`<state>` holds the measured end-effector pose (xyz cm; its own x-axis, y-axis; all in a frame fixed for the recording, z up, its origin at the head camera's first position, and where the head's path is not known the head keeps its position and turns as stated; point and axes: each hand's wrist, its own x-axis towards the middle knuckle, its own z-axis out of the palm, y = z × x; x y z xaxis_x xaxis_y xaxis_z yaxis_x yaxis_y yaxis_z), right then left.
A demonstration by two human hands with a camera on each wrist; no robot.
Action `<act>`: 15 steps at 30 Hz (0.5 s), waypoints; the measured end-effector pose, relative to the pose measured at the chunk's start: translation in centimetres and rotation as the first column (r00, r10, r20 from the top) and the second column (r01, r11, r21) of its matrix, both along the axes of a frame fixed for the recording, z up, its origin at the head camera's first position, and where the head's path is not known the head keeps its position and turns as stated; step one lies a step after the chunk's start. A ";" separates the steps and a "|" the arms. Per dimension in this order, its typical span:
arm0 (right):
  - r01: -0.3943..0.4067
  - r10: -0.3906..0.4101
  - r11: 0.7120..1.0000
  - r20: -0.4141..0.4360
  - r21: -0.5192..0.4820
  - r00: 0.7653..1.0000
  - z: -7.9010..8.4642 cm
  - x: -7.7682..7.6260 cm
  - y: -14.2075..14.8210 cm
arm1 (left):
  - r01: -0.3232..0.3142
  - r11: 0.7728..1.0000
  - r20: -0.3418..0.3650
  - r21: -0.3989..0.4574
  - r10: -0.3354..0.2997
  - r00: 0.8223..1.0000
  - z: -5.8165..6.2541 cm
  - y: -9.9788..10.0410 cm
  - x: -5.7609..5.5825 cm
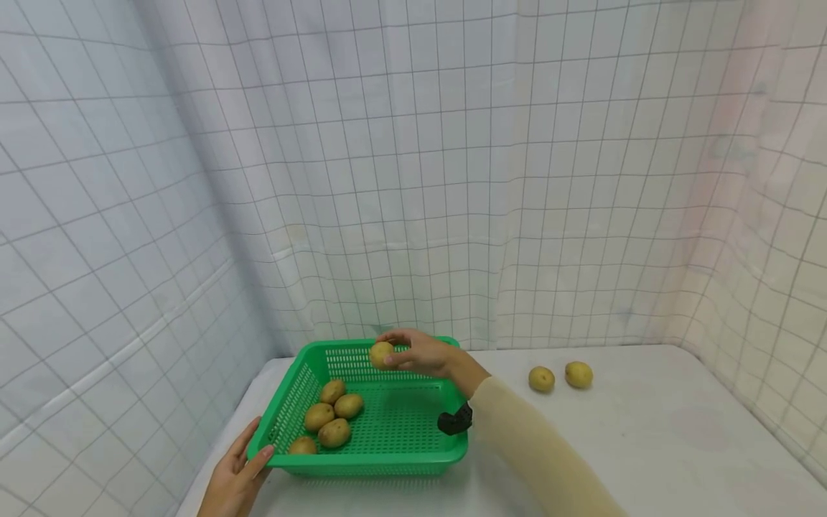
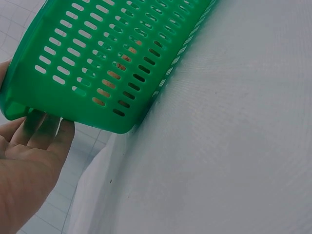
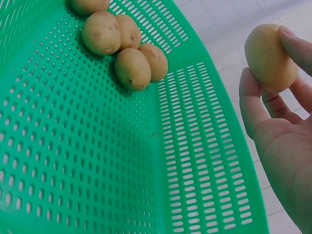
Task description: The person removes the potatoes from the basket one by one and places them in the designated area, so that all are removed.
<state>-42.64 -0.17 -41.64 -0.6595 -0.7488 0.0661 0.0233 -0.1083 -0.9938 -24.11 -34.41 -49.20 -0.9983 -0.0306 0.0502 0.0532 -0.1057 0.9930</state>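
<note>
A green plastic basket [image 1: 400,458] with slotted walls stands on the white table. Its near left corner is gripped by my left hand [image 1: 234,474], thumb over the rim and fingers underneath, as the left wrist view [image 2: 34,161] also shows. Above the far side of the basket, my right hand [image 1: 420,353] holds a potato [image 1: 381,355] between thumb and fingers; the right wrist view shows this potato [image 3: 270,57] clear of the rim. Several other potatoes [image 1: 334,433] lie together in the basket's left part.
Two more potatoes, one [image 1: 541,379] and another [image 1: 578,374], lie on the white table [image 1: 646,431] to the right of the basket. White gridded sheets [image 1: 413,179] hang behind and on both sides. A black object [image 1: 455,420] sits by my right wrist.
</note>
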 end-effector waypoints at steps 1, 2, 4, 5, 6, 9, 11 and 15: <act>0.005 -0.005 1.000 -0.004 0.003 1.000 0.1 0.0 0.2 | -0.002 1.000 0.002 -0.001 0.002 1.000 0.0 0.0 0.0; 0.007 -0.007 1.000 -0.007 0.003 1.000 0.1 0.1 0.4 | -0.003 1.000 0.003 -0.002 0.003 1.000 0.0 0.0 0.0; 0.012 -0.012 1.000 -0.021 0.007 1.000 0.2 0.1 0.9 | -0.005 1.000 0.006 -0.005 0.005 1.000 0.0 0.0 0.0; 0.017 -0.017 1.000 -0.029 0.015 0.999 0.3 0.2 1.1 | -0.008 1.000 0.007 -0.004 0.008 1.000 0.0 0.0 0.0; 0.022 -0.021 1.000 -0.035 0.020 0.999 0.3 0.2 1.4 | -0.010 1.000 0.006 -0.003 0.010 1.000 0.0 0.0 0.0; 0.033 -0.032 0.999 -0.042 0.033 0.999 0.3 0.3 2.3 | -0.010 1.000 0.001 0.002 0.010 1.000 -0.1 0.0 0.0; 0.042 -0.041 0.998 -0.044 0.041 0.998 0.2 0.3 2.9 | -0.007 1.000 -0.006 0.005 0.007 1.000 -0.1 0.0 0.0; 0.047 -0.045 0.998 -0.051 0.037 0.998 0.0 0.3 3.8 | -0.003 1.000 -0.013 0.009 0.003 1.000 -0.2 -0.1 0.0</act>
